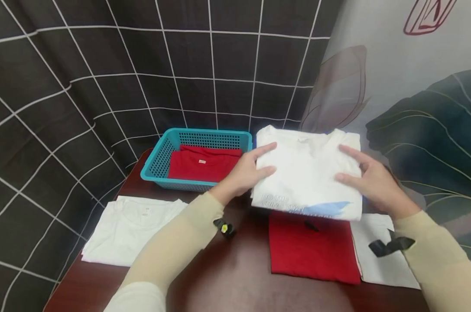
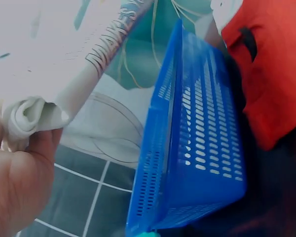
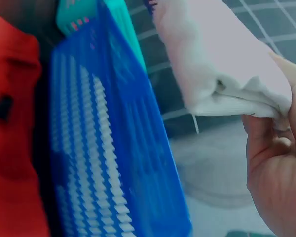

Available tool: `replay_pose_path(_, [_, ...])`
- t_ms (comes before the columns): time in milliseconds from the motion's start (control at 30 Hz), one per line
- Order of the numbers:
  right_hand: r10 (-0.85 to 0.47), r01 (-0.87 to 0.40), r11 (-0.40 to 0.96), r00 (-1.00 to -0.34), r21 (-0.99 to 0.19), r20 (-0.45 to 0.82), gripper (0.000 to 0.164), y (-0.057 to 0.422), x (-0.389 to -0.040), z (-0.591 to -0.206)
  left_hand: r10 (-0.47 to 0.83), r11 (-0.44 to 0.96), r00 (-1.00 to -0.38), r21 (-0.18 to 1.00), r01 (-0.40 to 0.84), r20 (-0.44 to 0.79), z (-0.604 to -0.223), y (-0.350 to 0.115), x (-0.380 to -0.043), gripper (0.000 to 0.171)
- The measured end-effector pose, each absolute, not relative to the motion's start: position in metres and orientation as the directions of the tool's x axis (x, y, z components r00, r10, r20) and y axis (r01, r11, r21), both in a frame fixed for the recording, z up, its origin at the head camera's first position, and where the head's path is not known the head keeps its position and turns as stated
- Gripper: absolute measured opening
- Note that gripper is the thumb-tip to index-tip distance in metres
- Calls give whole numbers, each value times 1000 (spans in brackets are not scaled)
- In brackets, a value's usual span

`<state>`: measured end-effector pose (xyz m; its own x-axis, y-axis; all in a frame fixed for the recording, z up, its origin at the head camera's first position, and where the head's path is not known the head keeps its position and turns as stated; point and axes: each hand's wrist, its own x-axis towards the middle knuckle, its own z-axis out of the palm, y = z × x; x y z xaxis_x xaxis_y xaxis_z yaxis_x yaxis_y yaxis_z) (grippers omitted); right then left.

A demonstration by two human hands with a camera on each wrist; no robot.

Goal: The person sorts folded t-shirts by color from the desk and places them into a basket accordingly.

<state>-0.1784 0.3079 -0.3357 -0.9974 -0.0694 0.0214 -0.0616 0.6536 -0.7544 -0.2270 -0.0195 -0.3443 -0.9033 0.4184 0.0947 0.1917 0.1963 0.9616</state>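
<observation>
A folded white T-shirt [image 1: 305, 173] with grey lettering and a blue patch along its lower edge is held up between both hands. My left hand [image 1: 248, 171] pinches its left side, thumb and fingers on opposite faces or edge. The right hand [image 1: 371, 177] grips the right side in the same way. Beneath the shirt stands a blue basket [image 2: 207, 123], seen in both wrist views with its slotted wall; in the head view the shirt hides nearly all of it. In the right wrist view, the shirt's rolled edge hangs beside the basket's rim, above it.
A teal basket [image 1: 151, 167] holding folded red cloth [image 1: 204, 167] stands at the back left. One folded white shirt [image 1: 130, 229] lies left on the brown table [image 1: 227, 277]. Folded red cloth [image 1: 313, 255] and another white folded piece [image 1: 383, 260] lie at the front right. Curtains hang behind.
</observation>
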Motion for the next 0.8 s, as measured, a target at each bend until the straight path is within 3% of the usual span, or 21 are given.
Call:
replay_pose_path(467, [-62,13,697,-995,-717,-79,89,350,-249,-338,416,268,-907,943,198,72,-353,36,-303,65])
replay_pose_path(800, [-114,30,677,-983,-736,-145,97,351,-281,-360,346,213,-936,977,13,-63,-376,46,-323,67])
